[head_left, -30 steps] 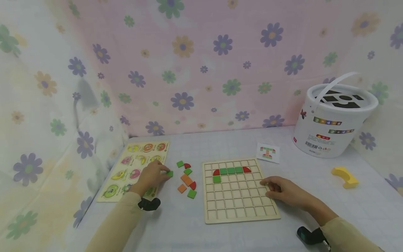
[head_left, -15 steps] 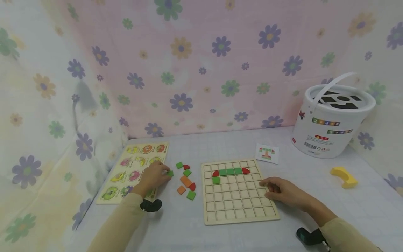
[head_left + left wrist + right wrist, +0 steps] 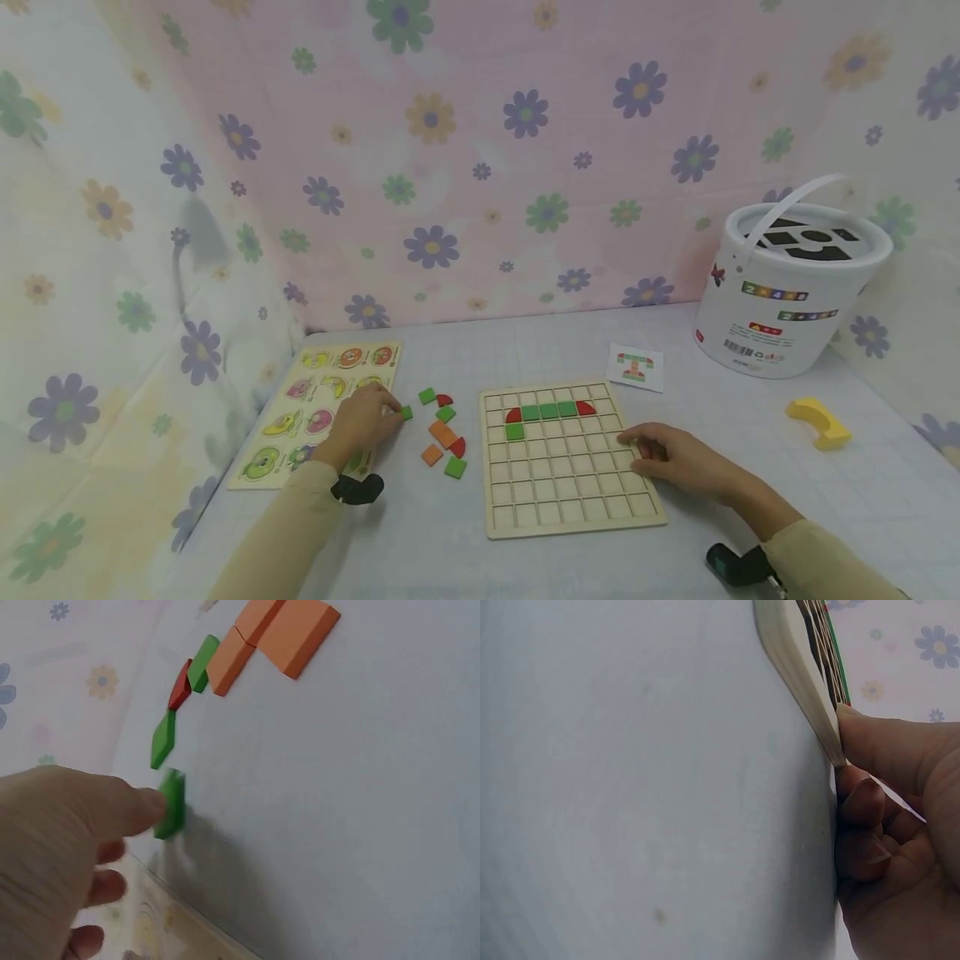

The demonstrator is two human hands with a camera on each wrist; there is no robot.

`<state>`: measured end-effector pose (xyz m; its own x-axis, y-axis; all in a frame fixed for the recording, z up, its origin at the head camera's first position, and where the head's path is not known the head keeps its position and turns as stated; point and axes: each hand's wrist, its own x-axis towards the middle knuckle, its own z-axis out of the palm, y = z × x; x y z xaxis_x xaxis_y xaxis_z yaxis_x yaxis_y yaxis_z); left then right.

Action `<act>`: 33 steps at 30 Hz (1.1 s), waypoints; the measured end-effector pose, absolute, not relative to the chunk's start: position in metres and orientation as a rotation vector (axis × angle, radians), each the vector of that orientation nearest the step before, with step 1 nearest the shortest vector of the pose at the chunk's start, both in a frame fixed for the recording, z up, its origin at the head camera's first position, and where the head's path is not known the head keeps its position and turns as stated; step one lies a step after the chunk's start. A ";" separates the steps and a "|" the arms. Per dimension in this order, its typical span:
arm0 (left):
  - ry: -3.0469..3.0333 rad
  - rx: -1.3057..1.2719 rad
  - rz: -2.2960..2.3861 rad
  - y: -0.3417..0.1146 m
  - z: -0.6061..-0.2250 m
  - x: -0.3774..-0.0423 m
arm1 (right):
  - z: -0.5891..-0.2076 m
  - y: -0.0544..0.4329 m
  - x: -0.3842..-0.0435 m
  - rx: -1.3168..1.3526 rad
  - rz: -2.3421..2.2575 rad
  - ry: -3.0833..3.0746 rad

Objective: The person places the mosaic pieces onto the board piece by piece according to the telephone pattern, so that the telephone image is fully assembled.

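Observation:
In the head view my left hand (image 3: 363, 424) is over the right edge of a fruit puzzle board (image 3: 279, 396), pinching a green square tile (image 3: 406, 412). The left wrist view shows that green tile (image 3: 172, 804) at the fingertips, slightly blurred, close to the tabletop. My right hand (image 3: 686, 460) grips the right edge of a wooden grid board (image 3: 570, 483); in the right wrist view the thumb lies on top and the other fingers curl at the edge. Red quarter-round tiles (image 3: 587, 407) and green square tiles (image 3: 549, 410) form a row on the grid, with one green tile (image 3: 515, 431) below.
Between the boards lie loose green tiles (image 3: 455, 467), red pieces (image 3: 457, 447) and orange tiles (image 3: 443, 433). A pattern card (image 3: 636, 367) sits behind the grid. At right are a yellow arch block (image 3: 820, 423) and a white bucket (image 3: 783, 308). A flowered cloth hangs behind the table.
The left hand with its green tile has shifted very slightly left. The right hand stays at the grid board's edge, and the view has tilted a little.

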<state>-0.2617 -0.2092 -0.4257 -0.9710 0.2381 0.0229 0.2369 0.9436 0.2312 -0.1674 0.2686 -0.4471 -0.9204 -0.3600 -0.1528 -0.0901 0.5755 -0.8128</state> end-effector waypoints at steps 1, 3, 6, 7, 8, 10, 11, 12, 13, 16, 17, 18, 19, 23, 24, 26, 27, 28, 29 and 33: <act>3.084 0.376 0.380 -0.208 -0.425 -0.262 | -0.447 0.268 -0.167 -0.368 -1.267 2.511; 3.062 0.362 0.384 -0.208 -0.425 -0.263 | -0.448 0.268 -0.167 -0.362 -1.265 2.511; 3.040 0.342 0.357 -0.209 -0.425 -0.262 | -0.448 0.267 -0.167 -0.351 -1.256 2.509; 3.040 0.336 0.358 -0.209 -0.426 -0.262 | -0.447 0.267 -0.167 -0.346 -1.253 2.510; 3.041 0.337 0.358 -0.209 -0.426 -0.262 | -0.447 0.267 -0.167 -0.338 -1.250 2.511; 3.047 0.343 0.363 -0.209 -0.427 -0.262 | -0.447 0.266 -0.166 -0.327 -1.241 2.519; 3.050 0.348 0.365 -0.209 -0.427 -0.263 | -0.447 0.266 -0.166 -0.323 -1.239 2.524; 3.054 0.353 0.366 -0.209 -0.427 -0.263 | -0.447 0.266 -0.166 -0.324 -1.238 2.528; 3.058 0.361 0.357 -0.208 -0.427 -0.263 | -0.447 0.266 -0.167 -0.331 -1.239 2.532; 3.071 0.373 0.328 -0.207 -0.426 -0.264 | -0.447 0.267 -0.167 -0.353 -1.244 2.531; 3.079 0.378 0.320 -0.206 -0.425 -0.265 | -0.447 0.267 -0.167 -0.357 -1.244 2.529; 3.092 0.398 0.305 -0.205 -0.425 -0.266 | -0.447 0.267 -0.167 -0.361 -1.242 2.528; 3.107 0.423 0.295 -0.203 -0.424 -0.267 | -0.447 0.268 -0.167 -0.361 -1.241 2.528; 3.108 0.529 0.270 -0.198 -0.422 -0.273 | -0.447 0.267 -0.167 -0.359 -1.243 2.531; 3.092 0.528 0.270 -0.198 -0.422 -0.273 | -0.447 0.266 -0.166 -0.361 -1.245 2.528; 3.030 0.473 0.279 -0.198 -0.421 -0.273 | -0.447 0.264 -0.166 -0.364 -1.244 2.521; 3.000 0.440 0.287 -0.199 -0.421 -0.272 | -0.448 0.264 -0.166 -0.364 -1.240 2.519; 2.976 0.403 0.298 -0.200 -0.420 -0.270 | -0.448 0.263 -0.166 -0.365 -1.231 2.520; 2.956 0.379 0.311 -0.201 -0.420 -0.269 | -0.448 0.263 -0.166 -0.352 -1.220 2.524; 2.931 0.398 0.367 -0.202 -0.419 -0.262 | -0.447 0.266 -0.166 -0.320 -1.190 2.550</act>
<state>-0.2622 -0.2023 -0.4187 -0.9516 0.2805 -0.1254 0.2410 0.9345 0.2619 -0.1659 0.2657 -0.4467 -0.9274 -0.3270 -0.1816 -0.0707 0.6302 -0.7732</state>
